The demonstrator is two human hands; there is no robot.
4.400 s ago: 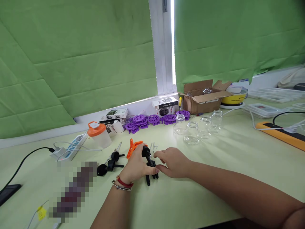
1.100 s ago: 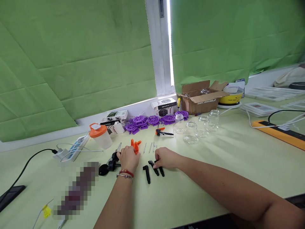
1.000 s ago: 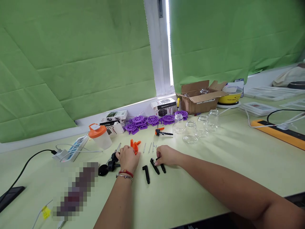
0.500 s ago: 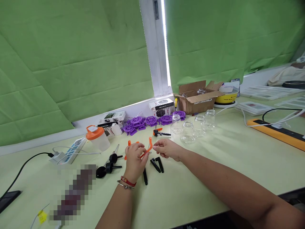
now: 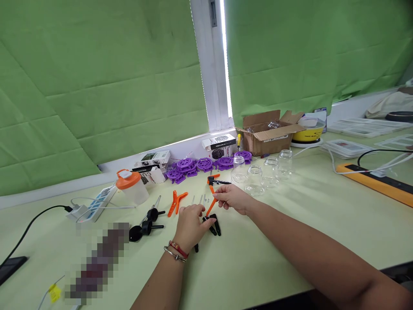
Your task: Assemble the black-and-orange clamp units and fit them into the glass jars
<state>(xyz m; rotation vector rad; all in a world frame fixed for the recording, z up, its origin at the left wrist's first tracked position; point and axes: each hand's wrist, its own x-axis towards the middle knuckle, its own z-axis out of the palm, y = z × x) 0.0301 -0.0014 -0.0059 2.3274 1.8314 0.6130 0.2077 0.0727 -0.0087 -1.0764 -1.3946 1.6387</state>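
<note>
My right hand (image 5: 232,199) pinches a thin orange plastic lever (image 5: 211,202) and holds it a little above the table. Below it my left hand (image 5: 192,222) closes its fingertips on a small black plastic part (image 5: 206,220), beside two more black parts (image 5: 215,224) lying on the table. Another pair of orange levers (image 5: 176,201) lies to the left. Thin metal pins (image 5: 201,199) lie just behind my hands. An assembled orange and black clamp (image 5: 215,181) rests farther back.
Black knobs on rods (image 5: 147,219) lie at the left, near a power strip (image 5: 97,201) and an orange-lidded cup (image 5: 132,187). Purple discs (image 5: 206,163), glass jars (image 5: 260,172) and a cardboard box (image 5: 269,131) stand behind. A yellow bar (image 5: 380,184) lies at the right.
My left hand let go of the orange lever and came down onto a black part. My right hand took the lever and holds it upright near the clamp.
</note>
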